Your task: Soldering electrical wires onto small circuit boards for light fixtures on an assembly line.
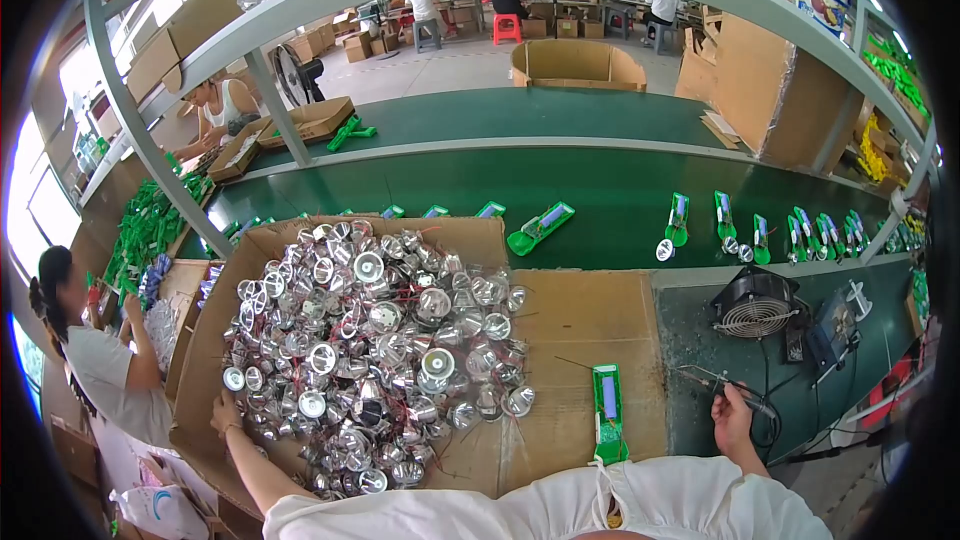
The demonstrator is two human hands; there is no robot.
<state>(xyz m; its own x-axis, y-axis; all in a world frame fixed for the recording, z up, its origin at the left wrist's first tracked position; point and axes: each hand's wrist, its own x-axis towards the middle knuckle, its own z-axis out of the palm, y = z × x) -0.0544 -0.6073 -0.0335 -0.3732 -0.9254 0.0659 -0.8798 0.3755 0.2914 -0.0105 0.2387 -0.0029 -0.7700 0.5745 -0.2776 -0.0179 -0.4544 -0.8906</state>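
A big pile of shiny silver reflector cups with red wires fills a flat cardboard sheet. My left hand reaches to the pile's left edge, fingers touching the cups; whether it holds one I cannot tell. My right hand rests on the green bench and grips a thin soldering iron whose tip points left. A green torch body lies upright on the cardboard between my hands, just left of the iron's tip.
A small black fan and cables sit on the bench at right. Beyond runs a green conveyor carrying several green torch bodies. A person works at left; cardboard boxes stand behind.
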